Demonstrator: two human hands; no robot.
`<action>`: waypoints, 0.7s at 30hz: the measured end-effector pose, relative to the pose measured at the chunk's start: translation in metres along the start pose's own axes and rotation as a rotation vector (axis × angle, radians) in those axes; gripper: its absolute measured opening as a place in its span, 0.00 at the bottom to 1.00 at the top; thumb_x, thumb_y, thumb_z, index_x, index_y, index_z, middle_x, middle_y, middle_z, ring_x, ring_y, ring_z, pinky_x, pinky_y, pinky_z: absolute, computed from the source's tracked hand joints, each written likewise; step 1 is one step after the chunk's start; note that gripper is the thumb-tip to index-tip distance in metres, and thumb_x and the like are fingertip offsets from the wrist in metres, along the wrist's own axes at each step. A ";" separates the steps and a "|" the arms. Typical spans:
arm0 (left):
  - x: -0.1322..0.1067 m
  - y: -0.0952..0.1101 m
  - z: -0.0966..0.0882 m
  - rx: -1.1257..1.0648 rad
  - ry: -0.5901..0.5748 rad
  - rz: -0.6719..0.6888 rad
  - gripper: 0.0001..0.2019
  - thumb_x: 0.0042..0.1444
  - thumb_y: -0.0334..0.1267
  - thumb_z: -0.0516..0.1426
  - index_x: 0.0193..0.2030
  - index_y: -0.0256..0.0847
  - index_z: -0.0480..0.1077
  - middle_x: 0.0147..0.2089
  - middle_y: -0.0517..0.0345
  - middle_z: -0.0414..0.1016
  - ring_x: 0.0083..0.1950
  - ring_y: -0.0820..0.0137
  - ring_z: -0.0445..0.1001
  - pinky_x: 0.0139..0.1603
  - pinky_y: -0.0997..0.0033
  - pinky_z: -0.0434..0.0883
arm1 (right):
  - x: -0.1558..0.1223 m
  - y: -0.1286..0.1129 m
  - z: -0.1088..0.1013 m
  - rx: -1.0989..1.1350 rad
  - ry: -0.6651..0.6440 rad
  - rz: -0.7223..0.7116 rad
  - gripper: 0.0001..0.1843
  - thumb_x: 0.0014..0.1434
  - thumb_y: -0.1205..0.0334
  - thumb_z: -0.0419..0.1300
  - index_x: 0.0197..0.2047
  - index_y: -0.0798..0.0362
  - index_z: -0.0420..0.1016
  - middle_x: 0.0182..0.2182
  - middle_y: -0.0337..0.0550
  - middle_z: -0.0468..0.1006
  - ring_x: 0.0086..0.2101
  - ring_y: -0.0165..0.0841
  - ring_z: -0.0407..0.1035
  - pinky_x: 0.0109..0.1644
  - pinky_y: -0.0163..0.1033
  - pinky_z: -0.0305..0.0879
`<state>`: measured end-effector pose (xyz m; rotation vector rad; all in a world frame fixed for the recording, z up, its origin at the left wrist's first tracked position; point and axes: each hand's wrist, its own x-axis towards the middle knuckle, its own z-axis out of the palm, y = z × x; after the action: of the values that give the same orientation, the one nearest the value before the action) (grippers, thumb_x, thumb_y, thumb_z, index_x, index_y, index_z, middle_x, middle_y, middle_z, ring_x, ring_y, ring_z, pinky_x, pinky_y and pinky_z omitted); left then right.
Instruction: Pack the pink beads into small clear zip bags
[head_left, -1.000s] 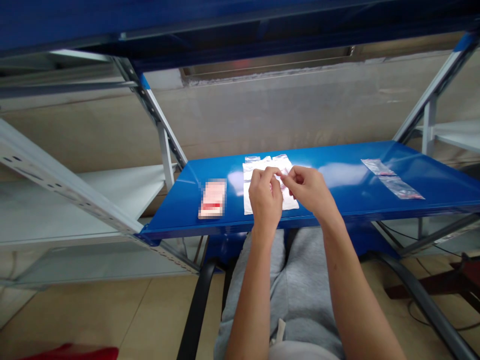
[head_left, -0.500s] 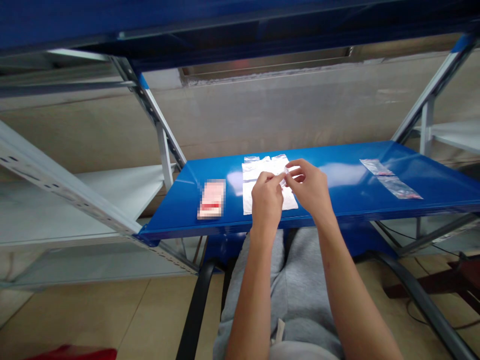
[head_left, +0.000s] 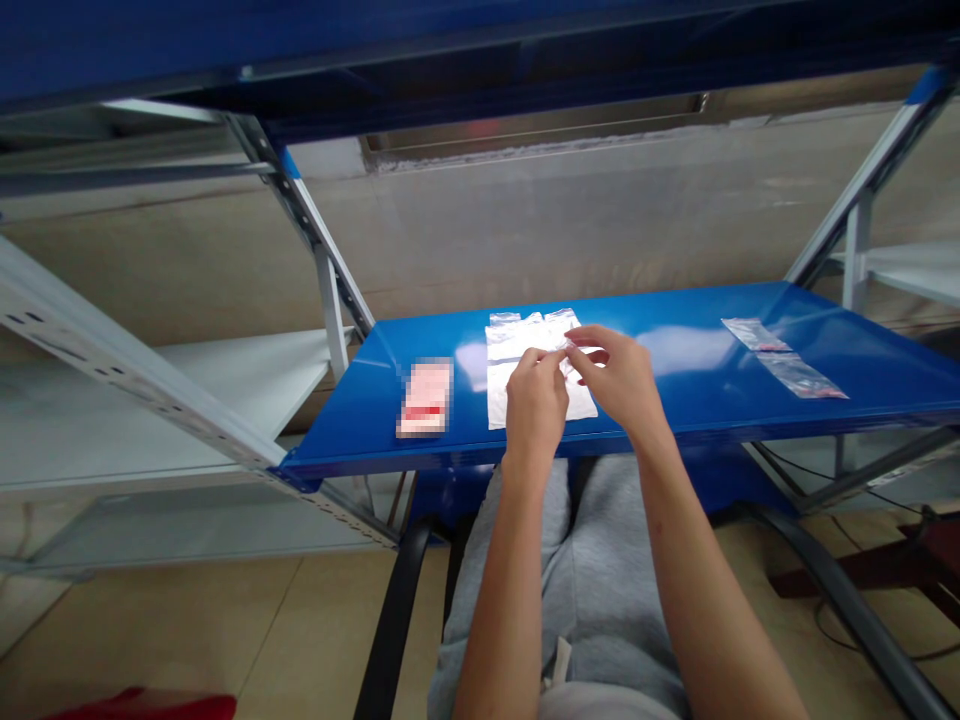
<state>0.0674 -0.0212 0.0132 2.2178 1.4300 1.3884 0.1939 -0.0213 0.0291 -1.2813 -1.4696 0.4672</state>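
Note:
Over the white sheet [head_left: 504, 398], which could be cloth or paper, my left hand [head_left: 536, 400] and my right hand [head_left: 615, 378] meet fingertip to fingertip. Both are closed in a pinch on a small piece of clear plastic [head_left: 568, 349], mostly covered by the fingers; its exact kind is unclear. At the sheet's far edge a clear plastic bag [head_left: 504, 319] shows on the left, and another clear bag [head_left: 561, 318] lies behind my fingers. My wrists are above the front edge of the blue table [head_left: 675, 400].
A pink and white item [head_left: 426, 390], blurred out, lies left of the sheet. Flat zip bags [head_left: 799, 373] with red strips lie to the right. A blue shelf [head_left: 480, 60] hangs overhead. Chair armrests [head_left: 394, 620] flank my legs, and metal rack posts [head_left: 322, 240] stand at the sides.
My fingertips have shifted slightly closer together around the clear plastic, and less of it shows. The sheet and the bags on the table have stayed put.

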 end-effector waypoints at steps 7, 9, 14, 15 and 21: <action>0.001 -0.011 0.004 -0.163 0.092 -0.044 0.18 0.68 0.26 0.53 0.56 0.41 0.80 0.46 0.50 0.82 0.43 0.68 0.79 0.47 0.69 0.76 | 0.006 0.019 -0.007 0.138 0.035 0.057 0.21 0.62 0.48 0.63 0.54 0.50 0.78 0.49 0.52 0.82 0.45 0.43 0.78 0.36 0.42 0.78; 0.003 -0.015 0.004 -0.228 0.103 -0.098 0.16 0.67 0.27 0.54 0.54 0.43 0.81 0.47 0.51 0.83 0.43 0.68 0.80 0.48 0.68 0.77 | 0.010 0.033 -0.008 0.149 0.117 0.167 0.20 0.61 0.51 0.62 0.53 0.51 0.77 0.47 0.52 0.82 0.44 0.42 0.78 0.37 0.42 0.78; 0.005 -0.020 0.008 -0.501 0.054 -0.259 0.13 0.67 0.31 0.57 0.51 0.43 0.82 0.49 0.53 0.84 0.38 0.72 0.81 0.43 0.72 0.78 | 0.013 0.055 -0.006 0.531 -0.047 0.442 0.13 0.63 0.55 0.62 0.49 0.51 0.76 0.44 0.49 0.84 0.40 0.37 0.81 0.43 0.40 0.80; 0.005 -0.020 0.009 -0.554 0.036 -0.293 0.13 0.67 0.31 0.57 0.50 0.41 0.82 0.47 0.53 0.85 0.36 0.73 0.81 0.41 0.74 0.78 | 0.012 0.056 -0.005 0.609 -0.097 0.460 0.12 0.63 0.56 0.63 0.47 0.51 0.76 0.43 0.48 0.84 0.40 0.36 0.81 0.44 0.40 0.80; 0.004 -0.019 0.021 -0.682 -0.004 -0.451 0.13 0.66 0.34 0.56 0.50 0.37 0.81 0.34 0.56 0.80 0.26 0.75 0.75 0.28 0.75 0.75 | 0.010 0.063 -0.001 0.766 -0.095 0.461 0.06 0.59 0.63 0.69 0.40 0.53 0.77 0.37 0.46 0.84 0.38 0.34 0.82 0.55 0.42 0.80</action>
<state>0.0716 -0.0011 -0.0071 1.3775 1.1200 1.4162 0.2249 0.0086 -0.0175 -0.9563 -0.8953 1.2693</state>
